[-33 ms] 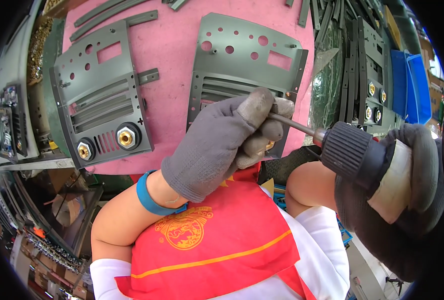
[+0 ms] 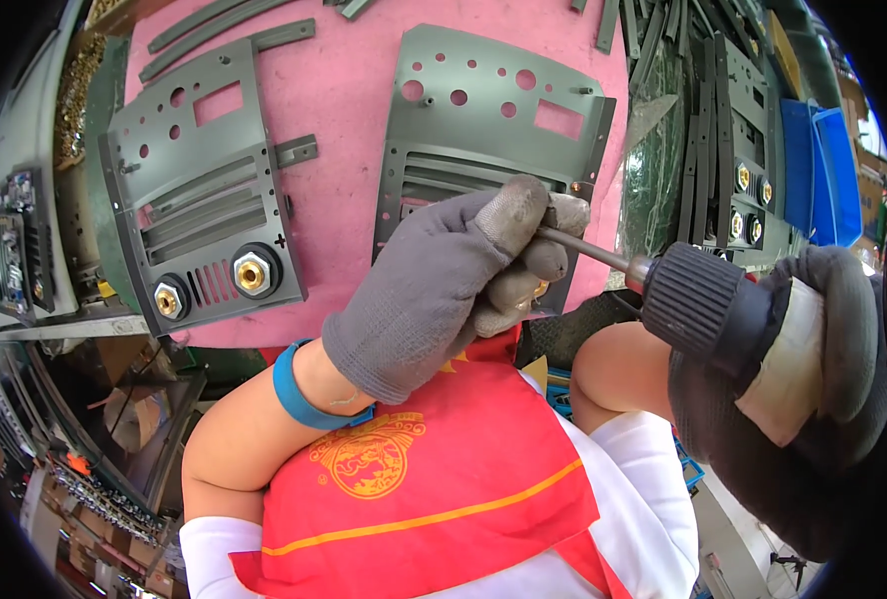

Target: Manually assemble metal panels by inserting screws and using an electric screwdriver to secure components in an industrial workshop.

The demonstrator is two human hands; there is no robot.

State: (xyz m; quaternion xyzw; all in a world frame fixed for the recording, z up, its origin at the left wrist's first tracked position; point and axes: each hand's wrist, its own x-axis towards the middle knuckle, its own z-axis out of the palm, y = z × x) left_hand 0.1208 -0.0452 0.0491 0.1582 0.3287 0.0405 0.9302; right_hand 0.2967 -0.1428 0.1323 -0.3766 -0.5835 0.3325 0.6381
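Observation:
My left hand [image 2: 443, 280], in a grey glove, is closed in a pinch over the lower part of a grey metal panel [image 2: 493, 110]. A long thin bit [image 2: 588, 248] runs into its fingertips, which hide the bit's end and anything small held there. My right hand [image 2: 833, 369], also gloved, wraps around a black electric screwdriver [image 2: 698, 299] with a pale wrap on its body. The screwdriver lies tilted, its bit pointing left. A second grey panel [image 2: 184, 140] lies to the left, with two brass-centred round connectors [image 2: 254, 273] fitted at its near end.
Both panels lie on a pink work mat [image 2: 339, 200]. Grey metal strips [image 2: 229, 40] lie at the far left. On the right are more strips [image 2: 703, 150], a panel with brass connectors [image 2: 748, 180] and a blue bin [image 2: 823, 170]. Circuit boards [image 2: 19, 245] stand at the left edge.

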